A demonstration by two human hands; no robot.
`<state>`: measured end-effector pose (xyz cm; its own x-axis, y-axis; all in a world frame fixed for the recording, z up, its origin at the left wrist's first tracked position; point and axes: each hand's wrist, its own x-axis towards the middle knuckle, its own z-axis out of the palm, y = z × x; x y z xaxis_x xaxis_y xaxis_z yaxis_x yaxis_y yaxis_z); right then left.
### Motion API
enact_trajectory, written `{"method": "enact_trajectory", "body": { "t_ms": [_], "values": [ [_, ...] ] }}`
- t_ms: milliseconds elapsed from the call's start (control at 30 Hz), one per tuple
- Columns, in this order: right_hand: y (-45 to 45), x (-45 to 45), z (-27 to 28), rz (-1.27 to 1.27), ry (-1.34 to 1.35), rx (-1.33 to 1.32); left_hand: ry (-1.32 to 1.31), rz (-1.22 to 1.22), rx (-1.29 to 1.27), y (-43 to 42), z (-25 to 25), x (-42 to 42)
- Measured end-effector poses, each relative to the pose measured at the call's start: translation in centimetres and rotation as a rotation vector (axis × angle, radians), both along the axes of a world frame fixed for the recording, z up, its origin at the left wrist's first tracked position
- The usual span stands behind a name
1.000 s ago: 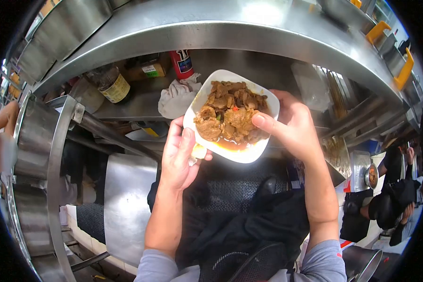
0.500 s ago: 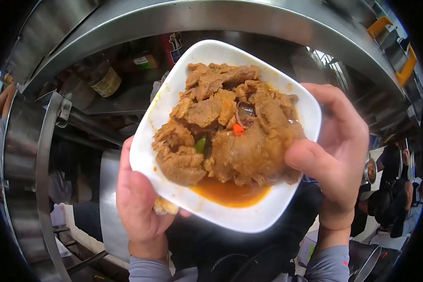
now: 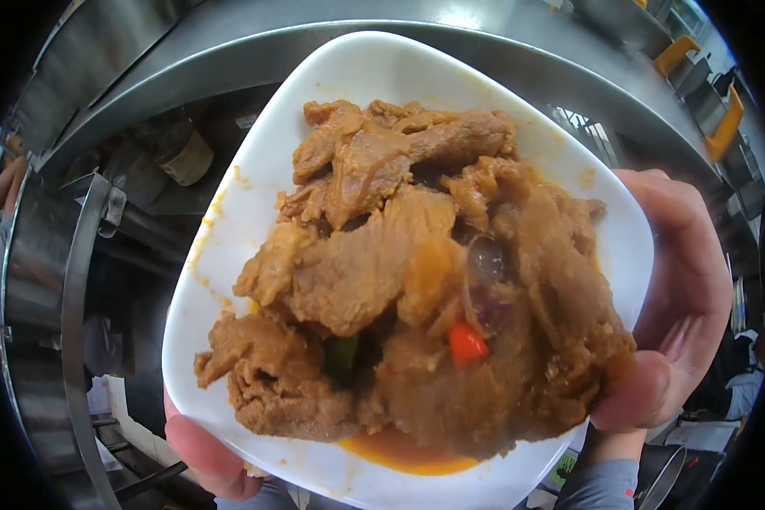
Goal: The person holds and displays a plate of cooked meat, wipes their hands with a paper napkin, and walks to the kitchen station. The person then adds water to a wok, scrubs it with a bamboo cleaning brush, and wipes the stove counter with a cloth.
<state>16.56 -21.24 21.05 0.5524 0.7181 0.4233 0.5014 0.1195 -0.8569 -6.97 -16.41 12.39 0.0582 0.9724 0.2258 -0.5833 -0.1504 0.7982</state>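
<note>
A white rounded-square dish (image 3: 382, 64) fills the middle of the head view, tilted toward the camera. Browned sliced meat (image 3: 357, 263) lies heaped in it, with a red pepper piece (image 3: 467, 344) and orange-brown sauce (image 3: 408, 455) at the lower edge. My right hand (image 3: 676, 297) grips the right rim, thumb over the edge close to the meat and fingers behind. At the lower left, my left hand (image 3: 206, 459) holds the dish with its thumb at the rim; its other fingers are mostly hidden underneath.
A steel counter (image 3: 501, 51) curves behind the dish, with a labelled bottle (image 3: 185, 157) on the shelf below. Orange-handled containers (image 3: 727, 123) stand at upper right. A steel upright (image 3: 81, 340) rises at left. A dark pan (image 3: 663, 476) sits at lower right.
Both hands have brought the dish closer to the camera, so it looks much larger. The hands have spread outward in view, and more of the left hand is hidden behind the dish.
</note>
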Motion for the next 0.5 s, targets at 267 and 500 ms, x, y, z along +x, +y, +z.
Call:
{"method": "enact_trajectory", "body": {
  "t_ms": [267, 500],
  "values": [
    [0.1, 2.9, -1.2, 0.651, 0.11, 0.382, 0.002, 0.009, 0.054, -0.2, -0.4, -0.6],
    [-0.5, 1.9, -1.0, 0.667, 0.226, 0.405, -0.002, -0.015, 0.049, -0.2, -0.7, -0.6]
  ]
}}
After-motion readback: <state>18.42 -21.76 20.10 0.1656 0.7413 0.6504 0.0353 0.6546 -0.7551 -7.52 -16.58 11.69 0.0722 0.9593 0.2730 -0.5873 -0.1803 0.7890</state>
